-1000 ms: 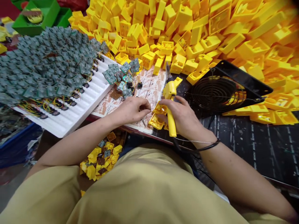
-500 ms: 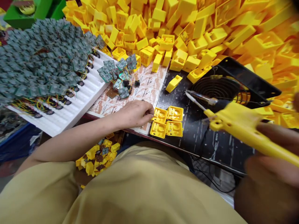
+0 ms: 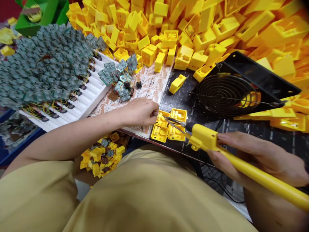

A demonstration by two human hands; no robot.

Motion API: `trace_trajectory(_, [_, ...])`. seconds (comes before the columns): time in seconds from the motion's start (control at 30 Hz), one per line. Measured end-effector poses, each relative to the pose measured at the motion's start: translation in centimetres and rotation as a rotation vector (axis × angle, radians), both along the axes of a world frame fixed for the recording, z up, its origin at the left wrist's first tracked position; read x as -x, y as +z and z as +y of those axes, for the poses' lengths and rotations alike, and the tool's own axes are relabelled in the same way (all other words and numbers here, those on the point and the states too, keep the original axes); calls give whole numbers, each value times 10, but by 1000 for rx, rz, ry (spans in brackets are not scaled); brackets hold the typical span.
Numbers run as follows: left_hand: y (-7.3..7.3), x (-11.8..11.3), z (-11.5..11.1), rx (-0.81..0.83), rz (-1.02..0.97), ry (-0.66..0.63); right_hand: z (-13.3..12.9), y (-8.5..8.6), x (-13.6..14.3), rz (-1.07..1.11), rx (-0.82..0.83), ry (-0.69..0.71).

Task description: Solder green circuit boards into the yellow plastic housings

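Observation:
My right hand [image 3: 263,158] grips a yellow soldering iron [image 3: 205,137], which has a thin metal tube beside its bit. Its tip reaches over the upper left of several open yellow plastic housings [image 3: 178,115] grouped at the table's front edge. At the left side of that same housing is my left hand [image 3: 142,111], its fingers curled closed. Whatever those fingers pinch is hidden from me. Beyond the left hand lies a small heap of green circuit boards [image 3: 124,77] with wires and round black parts.
A black fan with a wire grille [image 3: 224,93] stands at the right. Yellow housings [image 3: 154,19] are piled across the back. On the left, a ridged white foam tray [image 3: 93,91] carries many wired circuit boards. More yellow pieces [image 3: 96,154] lie below the table edge.
My right hand has brought the soldering iron left and down, from in front of the fan to the housings. My left hand stays closed beside them.

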State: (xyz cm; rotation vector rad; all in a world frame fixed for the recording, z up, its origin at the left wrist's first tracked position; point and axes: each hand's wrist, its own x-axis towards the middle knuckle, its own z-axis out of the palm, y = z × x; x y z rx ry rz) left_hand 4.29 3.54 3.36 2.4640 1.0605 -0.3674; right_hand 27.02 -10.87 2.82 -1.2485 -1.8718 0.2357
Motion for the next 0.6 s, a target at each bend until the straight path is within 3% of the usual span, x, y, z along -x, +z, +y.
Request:
trace_trajectory(0.1, [-1,1,0,-3,-1,30,11,-5,-3,3,-115,243])
trace_trajectory(0.3, [-1,0,0,-14,24,30,11,-16,-1,-30,-83,210])
trace_trajectory(0.6, [2,-4,0,-51,67,11,16,-5,0,-102,-112,310])
